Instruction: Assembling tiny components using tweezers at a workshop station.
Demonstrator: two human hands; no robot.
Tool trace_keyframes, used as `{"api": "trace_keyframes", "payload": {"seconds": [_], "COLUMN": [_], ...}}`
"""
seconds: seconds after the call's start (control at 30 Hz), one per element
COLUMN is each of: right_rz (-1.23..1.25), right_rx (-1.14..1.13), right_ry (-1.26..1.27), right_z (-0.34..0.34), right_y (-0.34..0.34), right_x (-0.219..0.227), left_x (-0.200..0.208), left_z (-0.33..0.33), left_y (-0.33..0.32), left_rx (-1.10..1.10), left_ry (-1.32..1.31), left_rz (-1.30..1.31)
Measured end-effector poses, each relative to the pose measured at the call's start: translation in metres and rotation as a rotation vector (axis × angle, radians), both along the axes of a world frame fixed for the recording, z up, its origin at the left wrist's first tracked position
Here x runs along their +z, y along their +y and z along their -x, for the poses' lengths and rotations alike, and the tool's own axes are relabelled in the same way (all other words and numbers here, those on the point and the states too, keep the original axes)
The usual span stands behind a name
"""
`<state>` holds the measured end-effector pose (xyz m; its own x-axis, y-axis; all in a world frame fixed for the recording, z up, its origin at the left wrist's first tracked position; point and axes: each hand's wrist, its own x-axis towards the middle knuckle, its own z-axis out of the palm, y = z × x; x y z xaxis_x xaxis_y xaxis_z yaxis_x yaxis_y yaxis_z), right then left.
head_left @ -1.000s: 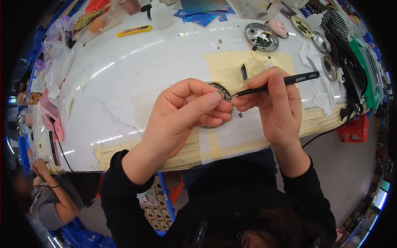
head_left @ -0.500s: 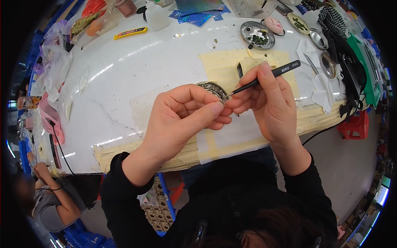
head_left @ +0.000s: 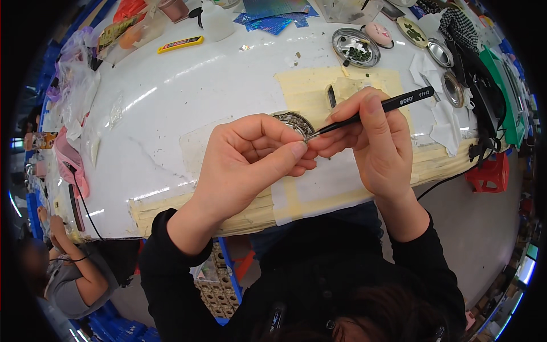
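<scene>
My left hand (head_left: 242,165) is closed, thumb and forefinger pinched on a tiny thing too small to make out. In my right hand (head_left: 380,154) is a pair of black tweezers (head_left: 407,99), held slantwise, its pale tips at my left fingertips. Both hands meet above the near part of the table. Just behind the left fingers, and partly hidden by them, lies a round metal dish (head_left: 297,118) of small greyish bits.
Beyond my hands stands a silver dish (head_left: 371,56) with small dark green pieces. A yellow-and-black box (head_left: 180,45) and a white bottle (head_left: 216,23) lie farther left. Plastic bags (head_left: 77,74) line the left edge. A person (head_left: 80,279) sits at lower left.
The tweezers' back end has shifted right and slightly down, and my right hand has turned a little with it. My left hand has barely moved.
</scene>
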<state>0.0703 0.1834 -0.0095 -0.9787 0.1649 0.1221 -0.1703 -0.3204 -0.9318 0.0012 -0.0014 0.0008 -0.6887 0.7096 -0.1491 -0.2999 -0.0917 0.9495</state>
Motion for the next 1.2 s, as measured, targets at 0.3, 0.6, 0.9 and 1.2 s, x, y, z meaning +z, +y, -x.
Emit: {"api": "trace_keyframes", "payload": {"seconds": [0.3, 0.6, 0.9, 1.2], "right_rz": [0.008, -0.003, 0.035, -0.100], "right_rx": [0.006, 0.008, -0.005, -0.057], "right_ry": [0.019, 0.020, 0.024, 0.097], "right_z": [-0.0003, -0.0011, 0.0006, -0.0006], "right_y": [-0.0003, 0.0002, -0.0001, -0.0071], "right_x": [0.0001, -0.0004, -0.0021, -0.0009], "left_x": [0.0009, 0.0008, -0.0015, -0.0046], "left_z": [0.0029, 0.0029, 0.0063, 0.0033], "left_y": [-0.0002, 0.0001, 0.0005, 0.0026], "left_rx": [-0.028, -0.032, -0.021, 0.039], "left_ry": [-0.012, -0.037, -0.188, -0.193], "left_rz": [0.020, 0.032, -0.016, -0.060]}}
